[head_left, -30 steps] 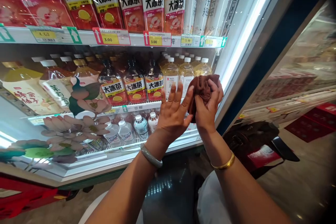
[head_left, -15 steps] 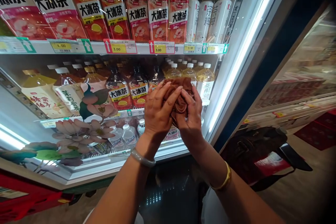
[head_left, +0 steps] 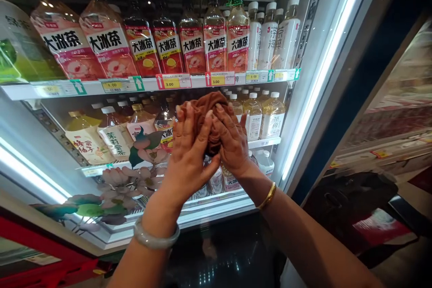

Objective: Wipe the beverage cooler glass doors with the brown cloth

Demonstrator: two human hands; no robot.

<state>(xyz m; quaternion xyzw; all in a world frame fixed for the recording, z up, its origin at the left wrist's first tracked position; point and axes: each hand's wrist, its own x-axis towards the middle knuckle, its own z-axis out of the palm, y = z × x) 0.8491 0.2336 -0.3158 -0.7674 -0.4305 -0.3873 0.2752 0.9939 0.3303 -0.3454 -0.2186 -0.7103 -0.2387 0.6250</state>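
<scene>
A crumpled brown cloth (head_left: 213, 104) is pressed against the glass door of a lit drinks fridge. My left hand (head_left: 189, 148) lies over the cloth's left side, fingers extended upward and thumb stretched to the right. On the cloth's right side rests my right hand (head_left: 232, 141), fingers slightly bent and pushing it to the glass. Both hands keep hold of the cloth between them, and part of it is hidden under the fingers. Behind the glass, several iced tea bottles (head_left: 216, 47) stand on the upper shelf (head_left: 145, 84).
Painted flowers (head_left: 116, 184) decorate the door's lower left. Paler tea bottles (head_left: 273, 114) stand on the middle shelf. A bright light strip (head_left: 317, 67) runs down the right side. At lower right is a dark bag (head_left: 357, 202); a red object (head_left: 30, 234) is at lower left.
Both hands have slid the cloth left and a little upward across the glass. The view has shifted too, so the bottles sit lower and more of the fridge's top shows.
</scene>
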